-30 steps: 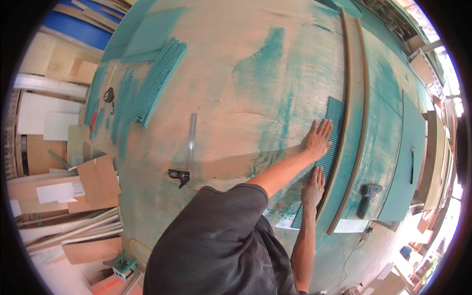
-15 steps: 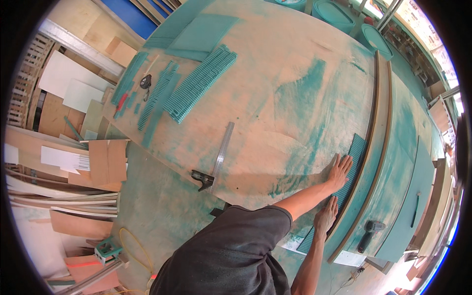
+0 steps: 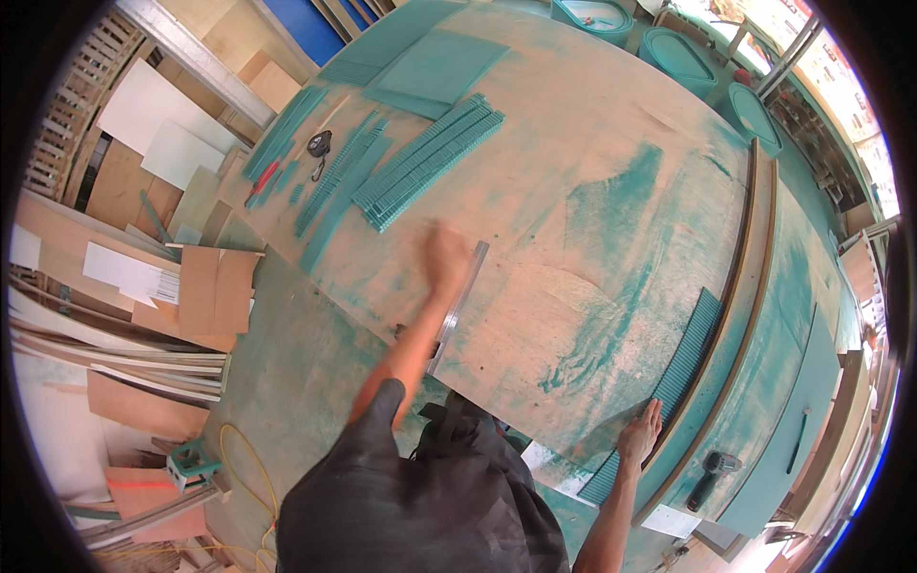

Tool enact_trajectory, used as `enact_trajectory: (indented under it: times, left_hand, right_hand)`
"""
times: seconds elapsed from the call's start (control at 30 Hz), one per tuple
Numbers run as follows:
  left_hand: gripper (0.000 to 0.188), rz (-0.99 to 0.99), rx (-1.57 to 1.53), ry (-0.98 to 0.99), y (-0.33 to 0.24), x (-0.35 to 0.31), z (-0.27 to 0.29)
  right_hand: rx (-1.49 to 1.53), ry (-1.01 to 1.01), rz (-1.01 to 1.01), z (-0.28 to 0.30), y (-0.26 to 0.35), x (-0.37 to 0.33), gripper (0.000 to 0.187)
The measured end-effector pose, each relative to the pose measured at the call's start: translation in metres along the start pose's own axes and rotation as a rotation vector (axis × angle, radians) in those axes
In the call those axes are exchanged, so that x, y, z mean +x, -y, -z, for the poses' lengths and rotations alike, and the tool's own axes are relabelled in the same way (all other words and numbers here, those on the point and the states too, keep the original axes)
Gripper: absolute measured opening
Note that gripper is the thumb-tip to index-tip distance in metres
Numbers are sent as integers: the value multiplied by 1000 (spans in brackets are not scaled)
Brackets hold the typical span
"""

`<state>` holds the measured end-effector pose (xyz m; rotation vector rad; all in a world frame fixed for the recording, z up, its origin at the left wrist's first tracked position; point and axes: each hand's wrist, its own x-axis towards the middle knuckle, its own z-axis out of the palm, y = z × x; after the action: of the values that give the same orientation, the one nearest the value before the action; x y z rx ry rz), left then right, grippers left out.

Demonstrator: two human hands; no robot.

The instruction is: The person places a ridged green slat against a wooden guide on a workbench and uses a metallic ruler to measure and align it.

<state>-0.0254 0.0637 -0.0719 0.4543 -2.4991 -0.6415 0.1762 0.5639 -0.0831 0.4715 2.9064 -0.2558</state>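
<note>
The two hands are well apart. The left hand is over the table, near the upper end of a metal ruler; it is blurred, so I cannot tell whether its fingers are closed or whether it touches anything. The right hand lies with straight fingers on a green ribbed strip and covers part of it. This strip is along the right side of the table, just beside a long board with brown edges; whether they touch is not clear. The left forearm hides most of the ruler's dark head. Farther out are a stack of ribbed strips, a tape measure and, at right, a drill. The lower edge cuts off the right forearm.
</note>
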Motion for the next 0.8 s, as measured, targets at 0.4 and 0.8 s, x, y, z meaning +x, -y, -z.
enact_trajectory:
  times: [0.4,0.8]
  left_hand:
    - [73,193,726,288,375,59,81]
    - [52,258,518,68,220,18,139]
  right_hand:
    - [-13,-77,100,-4,-4,14,68]
    - [100,-11,-115,6,14,-5,73]
